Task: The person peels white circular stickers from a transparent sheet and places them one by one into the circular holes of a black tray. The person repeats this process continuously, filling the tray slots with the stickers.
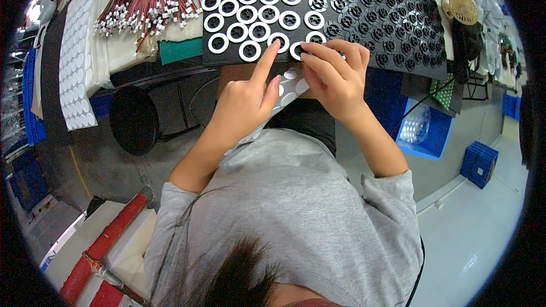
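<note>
My left hand (242, 105) points its index finger onto a white ring (277, 42) near the front edge of the black board (213, 54). Its other fingers curl over a glossy strip of round stickers (289, 90), which runs down toward my lap. With fingertips drawn together, my right hand (340, 77) is at the edge of another white ring (296, 51); the fingers cover part of that ring. Rows of white rings on round black parts fill the board's left side. Bare round black parts (392, 23) cover its right side.
Red-and-black wires with white connectors (153, 14) lie at the far left, beside a sheet of white round stickers (77, 68). A round black stool (134, 119) stands below. Right of me are a blue bin (426, 136) and a blue crate (479, 164). A beige fan (462, 8) stands at the far right.
</note>
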Demonstrator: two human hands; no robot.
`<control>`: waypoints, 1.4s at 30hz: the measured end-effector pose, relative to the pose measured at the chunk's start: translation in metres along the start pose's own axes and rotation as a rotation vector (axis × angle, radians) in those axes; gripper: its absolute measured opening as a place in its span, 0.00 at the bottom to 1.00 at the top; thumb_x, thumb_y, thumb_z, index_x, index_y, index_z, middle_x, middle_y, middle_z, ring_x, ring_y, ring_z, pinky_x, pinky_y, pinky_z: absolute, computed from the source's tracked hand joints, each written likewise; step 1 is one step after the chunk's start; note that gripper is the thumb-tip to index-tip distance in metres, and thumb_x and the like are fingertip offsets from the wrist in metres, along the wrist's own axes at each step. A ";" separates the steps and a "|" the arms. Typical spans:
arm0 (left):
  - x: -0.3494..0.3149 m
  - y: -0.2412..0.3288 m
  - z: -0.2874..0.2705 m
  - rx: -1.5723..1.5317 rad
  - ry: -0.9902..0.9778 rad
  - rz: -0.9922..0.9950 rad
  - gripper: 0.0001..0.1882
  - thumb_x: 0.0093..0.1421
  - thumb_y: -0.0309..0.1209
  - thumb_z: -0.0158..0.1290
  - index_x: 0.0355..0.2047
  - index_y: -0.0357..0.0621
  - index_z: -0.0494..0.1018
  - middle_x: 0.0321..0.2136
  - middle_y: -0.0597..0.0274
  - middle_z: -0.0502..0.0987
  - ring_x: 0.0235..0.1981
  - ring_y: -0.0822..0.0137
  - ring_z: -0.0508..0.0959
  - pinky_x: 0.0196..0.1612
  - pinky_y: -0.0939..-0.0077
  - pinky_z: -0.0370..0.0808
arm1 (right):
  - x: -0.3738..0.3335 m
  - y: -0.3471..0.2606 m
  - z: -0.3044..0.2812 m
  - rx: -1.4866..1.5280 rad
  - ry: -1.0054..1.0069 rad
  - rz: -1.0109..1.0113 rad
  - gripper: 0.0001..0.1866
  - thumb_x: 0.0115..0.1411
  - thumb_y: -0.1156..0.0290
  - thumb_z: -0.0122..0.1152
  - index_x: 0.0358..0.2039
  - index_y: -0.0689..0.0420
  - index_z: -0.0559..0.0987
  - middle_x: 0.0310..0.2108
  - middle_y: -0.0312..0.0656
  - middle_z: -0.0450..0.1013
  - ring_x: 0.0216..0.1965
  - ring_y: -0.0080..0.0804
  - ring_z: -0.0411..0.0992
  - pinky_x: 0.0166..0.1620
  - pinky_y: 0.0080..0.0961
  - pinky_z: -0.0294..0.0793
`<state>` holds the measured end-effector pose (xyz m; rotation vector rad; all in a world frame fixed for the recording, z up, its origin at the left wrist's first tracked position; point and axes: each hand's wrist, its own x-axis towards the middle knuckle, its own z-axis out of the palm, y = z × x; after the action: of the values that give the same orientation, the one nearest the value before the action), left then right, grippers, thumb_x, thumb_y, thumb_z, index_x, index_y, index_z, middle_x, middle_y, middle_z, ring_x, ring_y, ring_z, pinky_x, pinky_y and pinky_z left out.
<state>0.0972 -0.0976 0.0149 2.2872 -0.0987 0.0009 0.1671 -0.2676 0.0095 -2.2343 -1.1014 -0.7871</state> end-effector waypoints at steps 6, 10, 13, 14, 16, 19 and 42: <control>-0.002 0.001 -0.001 -0.030 -0.011 -0.027 0.29 0.55 0.28 0.45 0.57 0.44 0.50 0.13 0.51 0.72 0.16 0.57 0.75 0.20 0.70 0.69 | -0.002 -0.001 0.001 -0.021 -0.009 0.025 0.12 0.41 0.70 0.61 0.29 0.54 0.76 0.38 0.31 0.72 0.35 0.29 0.66 0.39 0.29 0.58; -0.003 0.000 -0.001 -0.028 -0.014 -0.014 0.31 0.55 0.27 0.45 0.58 0.44 0.47 0.12 0.52 0.72 0.15 0.58 0.75 0.20 0.71 0.68 | 0.001 -0.009 0.000 -0.033 -0.080 0.073 0.16 0.43 0.66 0.61 0.34 0.56 0.75 0.43 0.35 0.69 0.39 0.30 0.65 0.43 0.30 0.57; -0.004 0.001 -0.002 -0.043 -0.008 -0.035 0.32 0.55 0.27 0.45 0.59 0.44 0.46 0.12 0.53 0.71 0.14 0.59 0.75 0.19 0.72 0.68 | 0.002 -0.015 -0.003 -0.028 -0.149 0.133 0.22 0.44 0.63 0.60 0.40 0.58 0.72 0.48 0.41 0.65 0.45 0.34 0.64 0.46 0.32 0.55; -0.005 0.002 -0.003 -0.045 -0.005 -0.047 0.32 0.55 0.28 0.45 0.59 0.43 0.45 0.12 0.53 0.71 0.13 0.59 0.74 0.19 0.72 0.68 | 0.003 -0.018 -0.006 -0.029 -0.184 0.163 0.24 0.44 0.62 0.60 0.42 0.58 0.71 0.49 0.43 0.64 0.48 0.35 0.63 0.48 0.33 0.54; -0.006 -0.002 -0.001 -0.051 0.004 -0.030 0.32 0.55 0.28 0.45 0.59 0.43 0.45 0.11 0.53 0.71 0.13 0.59 0.74 0.19 0.72 0.67 | 0.000 -0.023 -0.011 -0.030 -0.244 0.197 0.27 0.45 0.61 0.59 0.45 0.60 0.69 0.51 0.47 0.62 0.51 0.37 0.60 0.50 0.34 0.53; -0.005 -0.002 -0.002 -0.049 -0.010 -0.032 0.32 0.55 0.28 0.45 0.59 0.43 0.45 0.11 0.53 0.71 0.13 0.59 0.74 0.18 0.72 0.67 | -0.004 -0.026 -0.013 -0.019 -0.293 0.208 0.30 0.46 0.59 0.58 0.47 0.63 0.66 0.53 0.50 0.60 0.55 0.40 0.58 0.53 0.36 0.50; -0.012 0.011 -0.018 -0.239 -0.350 0.091 0.17 0.51 0.43 0.52 0.28 0.41 0.65 0.15 0.54 0.71 0.17 0.56 0.74 0.21 0.70 0.67 | -0.011 -0.033 -0.041 0.798 -0.423 0.420 0.14 0.44 0.73 0.63 0.32 0.58 0.71 0.31 0.44 0.67 0.31 0.37 0.68 0.33 0.26 0.69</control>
<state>0.0855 -0.0906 0.0349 2.0220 -0.3647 -0.3463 0.1234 -0.2837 0.0365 -1.8351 -0.8515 0.2887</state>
